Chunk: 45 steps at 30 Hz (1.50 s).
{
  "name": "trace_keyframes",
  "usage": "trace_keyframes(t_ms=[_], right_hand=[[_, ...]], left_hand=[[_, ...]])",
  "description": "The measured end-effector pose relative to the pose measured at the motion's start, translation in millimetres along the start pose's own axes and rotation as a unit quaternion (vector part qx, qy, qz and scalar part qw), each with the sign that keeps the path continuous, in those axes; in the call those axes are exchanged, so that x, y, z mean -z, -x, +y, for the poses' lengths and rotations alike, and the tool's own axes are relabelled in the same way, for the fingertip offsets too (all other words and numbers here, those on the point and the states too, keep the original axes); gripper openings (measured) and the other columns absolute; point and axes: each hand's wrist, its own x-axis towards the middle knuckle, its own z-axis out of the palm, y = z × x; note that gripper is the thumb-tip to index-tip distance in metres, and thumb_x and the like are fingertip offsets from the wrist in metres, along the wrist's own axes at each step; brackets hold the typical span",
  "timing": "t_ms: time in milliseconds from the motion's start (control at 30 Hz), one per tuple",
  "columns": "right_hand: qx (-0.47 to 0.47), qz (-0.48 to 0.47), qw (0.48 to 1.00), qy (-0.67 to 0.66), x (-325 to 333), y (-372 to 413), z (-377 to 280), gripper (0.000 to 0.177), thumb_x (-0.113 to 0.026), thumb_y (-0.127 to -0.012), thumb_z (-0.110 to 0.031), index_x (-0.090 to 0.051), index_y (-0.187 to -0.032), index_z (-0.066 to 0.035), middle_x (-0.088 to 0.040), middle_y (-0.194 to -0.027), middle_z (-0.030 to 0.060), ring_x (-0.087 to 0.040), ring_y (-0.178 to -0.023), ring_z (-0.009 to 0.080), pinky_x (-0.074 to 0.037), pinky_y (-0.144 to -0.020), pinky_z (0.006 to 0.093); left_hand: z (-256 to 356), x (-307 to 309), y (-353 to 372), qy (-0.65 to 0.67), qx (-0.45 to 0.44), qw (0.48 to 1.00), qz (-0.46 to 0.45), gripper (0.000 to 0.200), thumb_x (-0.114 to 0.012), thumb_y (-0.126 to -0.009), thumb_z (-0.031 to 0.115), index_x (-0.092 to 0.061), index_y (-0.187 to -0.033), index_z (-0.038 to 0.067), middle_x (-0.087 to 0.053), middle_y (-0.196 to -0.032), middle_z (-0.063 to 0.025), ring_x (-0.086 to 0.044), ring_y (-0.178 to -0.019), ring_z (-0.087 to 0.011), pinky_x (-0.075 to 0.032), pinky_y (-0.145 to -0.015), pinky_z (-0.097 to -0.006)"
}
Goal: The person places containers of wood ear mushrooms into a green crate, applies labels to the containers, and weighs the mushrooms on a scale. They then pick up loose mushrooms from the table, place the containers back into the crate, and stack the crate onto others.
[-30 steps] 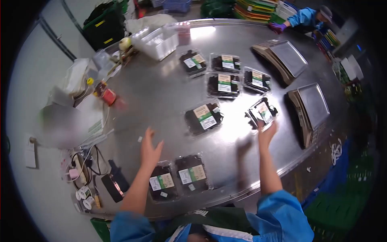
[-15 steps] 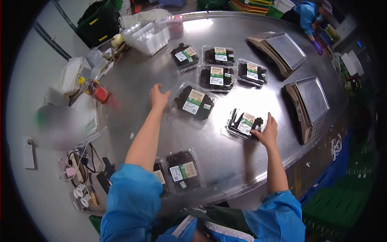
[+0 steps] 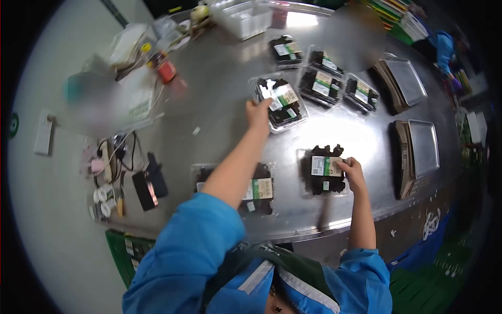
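My left hand (image 3: 259, 112) is closed on the near left edge of a clear plastic box (image 3: 294, 114), thumb over its lid. This box holds dark, crinkled food under a white, tan and green label, and sits slightly askew. At the right, my right hand (image 3: 353, 174) grips the right side of another such clear plastic box (image 3: 320, 184), its thumb on the label. Under my left forearm lie labelled boxes (image 3: 263, 189), partly covered by the arm. Beyond my left hand stand several more filled boxes (image 3: 320, 85) in a loose group.
Two scales (image 3: 409, 83) with metal pans line the table's right side. Stacked clear trays (image 3: 243, 21) stand at the back. A red-labelled bottle (image 3: 161, 65), a phone (image 3: 145, 191) and cables (image 3: 117, 152) lie at the left. A person in blue (image 3: 443, 49) is at far right.
My left hand has reached forward and taken hold of the larger box, which has turned. My right hand has closed on its box, now squarer to me. The whole view has shifted.
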Motion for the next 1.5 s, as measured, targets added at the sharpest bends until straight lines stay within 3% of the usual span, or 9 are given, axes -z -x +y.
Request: trace_keyframes(t_ms=[133, 333, 433, 600, 767, 933, 1100, 1300, 1500], right_hand=[[0.021, -0.056, 0.974, -0.221, -57.0, 53.7, -33.1, 0.044, -0.067, -0.072, -0.012, -0.045, -0.106, 0.002, -0.057, -0.093, 0.0127, -0.058, -0.081, 0.0170, -0.048, -0.074, 0.0274], [0.008, -0.143, 0.984, -0.105, -188.0, 72.6, -4.0, 0.068, -0.073, -0.066, -0.022, -0.040, -0.121, 0.001, -0.053, -0.108, 0.0106, -0.050, -0.099, 0.0202, -0.037, -0.090, 0.0318], [-0.079, -0.239, 0.951, -0.181, -206.9, 81.5, -3.0, 0.063, -0.070, -0.067, -0.021, -0.041, -0.120, -0.003, -0.054, -0.106, 0.0086, -0.052, -0.099, 0.0202, -0.041, -0.085, 0.0315], [0.040, -0.349, 0.920, -0.174, -255.8, 106.2, -65.2, 0.065, -0.068, -0.067, -0.025, -0.038, -0.120, -0.002, -0.055, -0.104, 0.0091, -0.055, -0.095, 0.0216, -0.046, -0.082, 0.0329], [0.099, -0.520, 0.846, -0.057, -421.7, 231.2, -113.9, 0.076, -0.073, -0.063, -0.025, -0.034, -0.124, -0.001, -0.053, -0.107, 0.0120, -0.055, -0.095, 0.0212, -0.046, -0.081, 0.0317], [-0.070, -0.683, 0.723, 0.070, -645.3, 319.4, -45.9, 0.073, -0.070, -0.070, -0.025, -0.031, -0.128, -0.001, -0.053, -0.109, 0.0128, -0.055, -0.096, 0.0229, -0.045, -0.082, 0.0347], [0.367, -0.618, 0.604, 0.345, -832.4, 363.5, 1.0, 0.074, -0.067, -0.072, -0.036, -0.032, -0.124, 0.002, -0.054, -0.108, 0.0211, -0.055, -0.097, 0.0302, -0.044, -0.082, 0.0361], [0.374, -0.569, 0.577, 0.452, -762.9, 341.3, 70.2, 0.088, -0.068, -0.069, -0.031, -0.015, -0.134, -0.005, -0.049, -0.110, 0.0262, -0.052, -0.099, 0.0378, -0.043, -0.083, 0.0419], [0.280, -0.526, 0.645, 0.478, -639.8, 353.3, 63.4, 0.069, -0.063, -0.070, -0.014, -0.030, -0.130, -0.002, -0.045, -0.120, 0.0240, -0.047, -0.108, 0.0370, -0.038, -0.092, 0.0399]], left_hand=[[110.1, 119.7, 47.0, 0.032, 0.053, 0.974, -0.216, 0.041, -0.060, -0.074, 0.002, -0.042, -0.110, 0.004, -0.055, -0.101, -0.0097, -0.056, -0.093, -0.0192, -0.047, -0.082, -0.0337], [65.6, 304.6, 136.9, -0.443, -0.097, 0.888, -0.067, 0.069, -0.071, -0.069, 0.022, -0.032, -0.124, 0.005, -0.041, -0.118, -0.0142, -0.040, -0.113, -0.0252, -0.031, -0.096, -0.0360], [77.7, 297.6, 167.8, -0.176, 0.105, 0.975, -0.088, 0.079, -0.065, -0.075, 0.020, -0.017, -0.137, 0.010, -0.032, -0.134, -0.0084, -0.033, -0.122, -0.0198, -0.028, -0.099, -0.0323], [150.7, 321.5, 224.6, -0.067, -0.026, 0.991, -0.110, 0.078, -0.068, -0.069, 0.020, -0.026, -0.133, 0.003, -0.045, -0.121, -0.0082, -0.042, -0.112, -0.0187, -0.032, -0.095, -0.0307], [209.7, 461.8, 378.4, 0.043, -0.123, 0.976, 0.174, 0.067, -0.066, -0.066, 0.016, -0.038, -0.124, 0.002, -0.055, -0.106, -0.0076, -0.056, -0.094, -0.0195, -0.045, -0.081, -0.0331], [150.1, 654.3, 457.2, 0.231, -0.161, 0.904, 0.322, 0.055, -0.062, -0.076, 0.023, -0.041, -0.125, 0.007, -0.053, -0.114, -0.0075, -0.052, -0.104, -0.0192, -0.040, -0.090, -0.0342], [128.5, 820.6, 421.1, -0.074, -0.075, 0.780, 0.617, 0.061, -0.065, -0.074, 0.034, -0.043, -0.118, -0.002, -0.053, -0.111, -0.0146, -0.053, -0.099, -0.0232, -0.041, -0.083, -0.0326], [78.7, 778.6, 463.6, -0.068, -0.109, 0.855, 0.502, 0.070, -0.069, -0.072, 0.029, -0.032, -0.122, -0.003, -0.050, -0.108, -0.0165, -0.050, -0.098, -0.0227, -0.041, -0.083, -0.0333], [6.2, 692.9, 499.1, -0.054, 0.100, 0.880, 0.462, 0.084, -0.057, -0.081, 0.041, -0.012, -0.134, -0.007, -0.033, -0.130, -0.0238, -0.035, -0.119, -0.0298, -0.029, -0.097, -0.0340]])
